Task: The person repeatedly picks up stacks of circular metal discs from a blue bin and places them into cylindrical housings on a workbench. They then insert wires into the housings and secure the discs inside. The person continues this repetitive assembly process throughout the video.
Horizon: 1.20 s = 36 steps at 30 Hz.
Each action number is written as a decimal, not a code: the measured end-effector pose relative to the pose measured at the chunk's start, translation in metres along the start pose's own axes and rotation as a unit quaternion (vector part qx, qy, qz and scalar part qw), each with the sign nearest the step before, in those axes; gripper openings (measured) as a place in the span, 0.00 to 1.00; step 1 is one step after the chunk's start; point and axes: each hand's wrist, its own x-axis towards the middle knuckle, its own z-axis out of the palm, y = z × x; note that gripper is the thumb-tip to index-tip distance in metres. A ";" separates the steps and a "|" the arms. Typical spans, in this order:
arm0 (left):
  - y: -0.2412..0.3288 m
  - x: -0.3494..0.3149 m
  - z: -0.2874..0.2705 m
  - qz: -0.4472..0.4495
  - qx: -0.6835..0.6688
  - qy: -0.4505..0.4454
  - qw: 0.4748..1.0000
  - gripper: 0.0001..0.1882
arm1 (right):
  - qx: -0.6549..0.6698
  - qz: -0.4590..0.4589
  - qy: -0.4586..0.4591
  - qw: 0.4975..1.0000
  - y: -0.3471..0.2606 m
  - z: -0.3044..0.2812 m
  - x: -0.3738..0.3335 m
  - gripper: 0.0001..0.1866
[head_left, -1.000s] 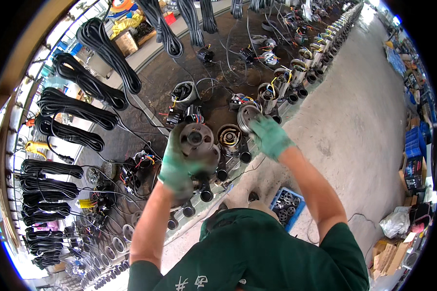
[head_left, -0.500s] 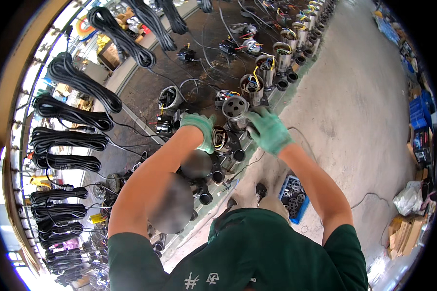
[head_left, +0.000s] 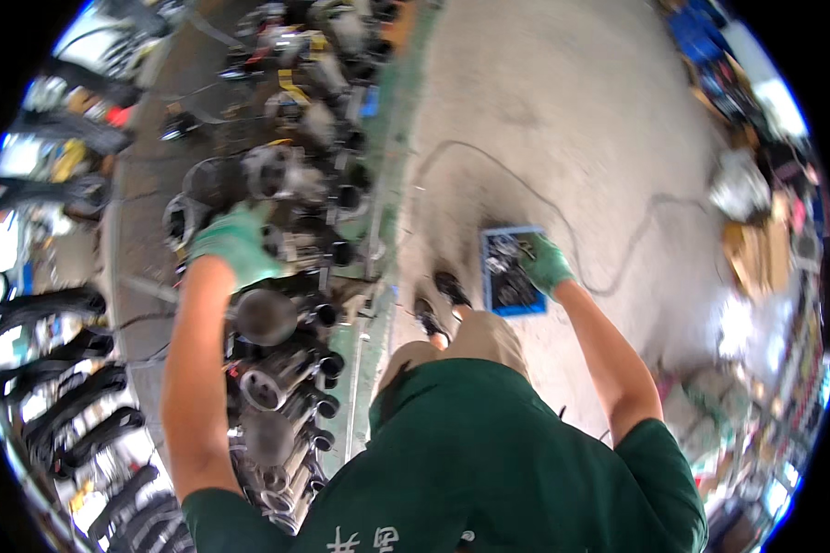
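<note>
My left hand (head_left: 235,244), in a green glove, lies on a dark round motor housing (head_left: 214,184) in the row of metal motor parts (head_left: 277,369) on the workbench. Blur hides whether the fingers grip it. My right hand (head_left: 546,263), also gloved green, reaches down to the floor. It is at the right edge of a small blue crate (head_left: 512,272) filled with dark small parts. Whether it holds anything there does not show.
Black cable bundles (head_left: 74,415) hang along the far left. The bench's green edge (head_left: 378,230) runs top to bottom beside my feet (head_left: 438,300). A grey cord (head_left: 572,230) loops over the concrete floor, and boxes and clutter (head_left: 756,249) stand at the right.
My right hand left the motor on the bench and swung down to the blue crate on the floor. My head turned right and down; the left hand stayed at the motor parts.
</note>
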 end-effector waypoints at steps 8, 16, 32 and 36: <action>-0.007 0.001 0.034 0.045 -0.028 0.039 0.998 0.49 | -0.033 0.213 0.041 0.976 0.092 0.008 -0.135 0.20; -0.008 -0.011 0.024 0.045 -0.071 0.062 0.995 0.52 | -0.039 0.265 0.070 0.961 0.141 0.010 -0.183 0.19; 0.384 0.118 0.337 0.142 -0.596 -0.196 0.766 0.21 | 0.045 0.341 -0.081 0.935 0.403 0.173 -0.053 0.21; 0.498 0.209 0.549 0.064 -0.598 -0.244 0.761 0.23 | 0.010 0.356 -0.051 0.933 0.489 0.232 0.024 0.19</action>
